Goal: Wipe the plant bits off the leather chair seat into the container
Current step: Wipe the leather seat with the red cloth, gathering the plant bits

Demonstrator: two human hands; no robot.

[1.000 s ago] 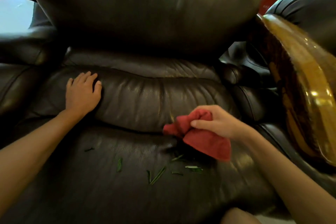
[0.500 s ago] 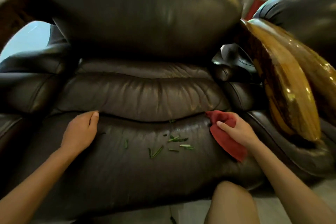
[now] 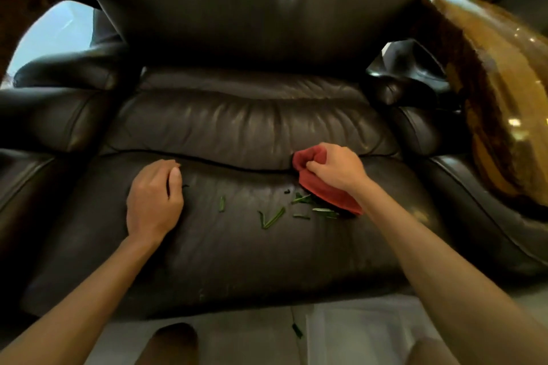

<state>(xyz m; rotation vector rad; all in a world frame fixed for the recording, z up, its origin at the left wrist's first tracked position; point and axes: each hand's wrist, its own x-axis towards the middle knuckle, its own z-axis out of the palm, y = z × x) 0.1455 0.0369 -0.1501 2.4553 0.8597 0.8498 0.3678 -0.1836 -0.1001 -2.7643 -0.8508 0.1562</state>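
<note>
Several green plant bits (image 3: 272, 218) lie scattered across the middle of the dark brown leather chair seat (image 3: 237, 261). My right hand (image 3: 336, 167) grips a red cloth (image 3: 326, 195) pressed on the seat at the right end of the bits, close to the crease under the backrest. My left hand (image 3: 154, 198) rests on the seat to the left of the bits, fingers curled loosely, holding nothing; a tiny dark bit (image 3: 185, 186) lies by its thumb. No container is in view.
Padded armrests (image 3: 59, 118) flank the seat. A glossy carved wooden piece (image 3: 498, 104) stands at the right. One green bit (image 3: 297, 330) lies on the pale floor (image 3: 355, 332) in front of the chair, between my knees (image 3: 175, 341).
My left hand came down from the backrest cushion onto the seat and moved nearer the bits. My right hand carried the red cloth out to the seat's right, then back left against the bits.
</note>
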